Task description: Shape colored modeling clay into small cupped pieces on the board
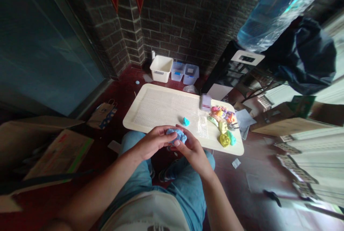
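Note:
A lump of blue modelling clay (pixel 180 135) is held between my two hands, just above the near edge of the low table. My left hand (pixel 156 140) grips it from the left, thumb over the top. From the right, my right hand (pixel 190 146) closes on the same lump, with the thumb at its lower side. A small turquoise lump of clay (pixel 186 121) lies on the bubble wrap (pixel 166 107) just beyond my fingers. Farther right on the table sit a yellow lump (pixel 224 140), a pale yellow lump (pixel 223 127) and a mint-green lump (pixel 231 138).
The cream table (pixel 131 116) stands before my knees. Several colourful clay pieces (pixel 220 113) crowd its right end. Behind it are a white bin (pixel 161 69) and two clear boxes (pixel 190 74). A water dispenser (pixel 247 58) stands at right; cardboard boxes (pixel 57 152) lie at left.

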A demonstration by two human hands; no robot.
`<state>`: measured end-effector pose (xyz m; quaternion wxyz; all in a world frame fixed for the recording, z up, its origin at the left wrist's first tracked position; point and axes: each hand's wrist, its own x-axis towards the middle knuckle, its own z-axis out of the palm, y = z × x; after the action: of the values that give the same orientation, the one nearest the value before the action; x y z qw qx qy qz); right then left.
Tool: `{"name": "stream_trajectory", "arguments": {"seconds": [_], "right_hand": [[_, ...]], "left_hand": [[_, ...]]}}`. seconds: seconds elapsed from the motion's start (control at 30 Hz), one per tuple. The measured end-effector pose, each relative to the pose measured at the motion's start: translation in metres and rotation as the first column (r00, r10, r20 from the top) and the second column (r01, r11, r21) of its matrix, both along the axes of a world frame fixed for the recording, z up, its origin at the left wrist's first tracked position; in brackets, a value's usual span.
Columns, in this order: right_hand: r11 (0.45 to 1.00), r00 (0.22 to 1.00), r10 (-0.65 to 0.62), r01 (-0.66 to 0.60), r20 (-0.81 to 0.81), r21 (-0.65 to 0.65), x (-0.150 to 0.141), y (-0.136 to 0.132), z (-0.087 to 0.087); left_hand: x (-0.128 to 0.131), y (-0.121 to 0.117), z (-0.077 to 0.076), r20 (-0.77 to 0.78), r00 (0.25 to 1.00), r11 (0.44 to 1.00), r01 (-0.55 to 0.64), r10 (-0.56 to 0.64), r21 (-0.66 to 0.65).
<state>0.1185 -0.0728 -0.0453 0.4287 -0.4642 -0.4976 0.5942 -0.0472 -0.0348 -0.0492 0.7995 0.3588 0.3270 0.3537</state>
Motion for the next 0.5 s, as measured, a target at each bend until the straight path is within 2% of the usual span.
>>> {"name": "stream_trajectory", "arguments": {"seconds": [0.1,0.3,0.4,0.5], "right_hand": [[0.998,0.996,-0.023,0.018,-0.083,-0.058,-0.0071,-0.0007,-0.0016],[0.986,0.987,-0.163,0.163,-0.003,0.031,-0.0103,-0.0022,-0.0004],[0.976,0.977,-0.211,0.209,0.023,0.054,-0.0105,-0.0012,-0.0018],[0.987,0.986,-0.162,0.162,-0.027,0.010,-0.0081,-0.0010,-0.0028]], "left_hand": [[0.0005,-0.0025,0.0031,0.095,0.995,0.999,-0.014,0.018,-0.043],[0.0079,-0.0088,0.0060,0.140,0.987,0.996,-0.071,0.078,-0.054],[0.0093,-0.0094,0.0062,0.159,0.986,0.998,-0.050,0.056,-0.039],[0.0063,-0.0075,0.0065,0.142,0.990,1.000,0.018,-0.015,-0.022]]}}
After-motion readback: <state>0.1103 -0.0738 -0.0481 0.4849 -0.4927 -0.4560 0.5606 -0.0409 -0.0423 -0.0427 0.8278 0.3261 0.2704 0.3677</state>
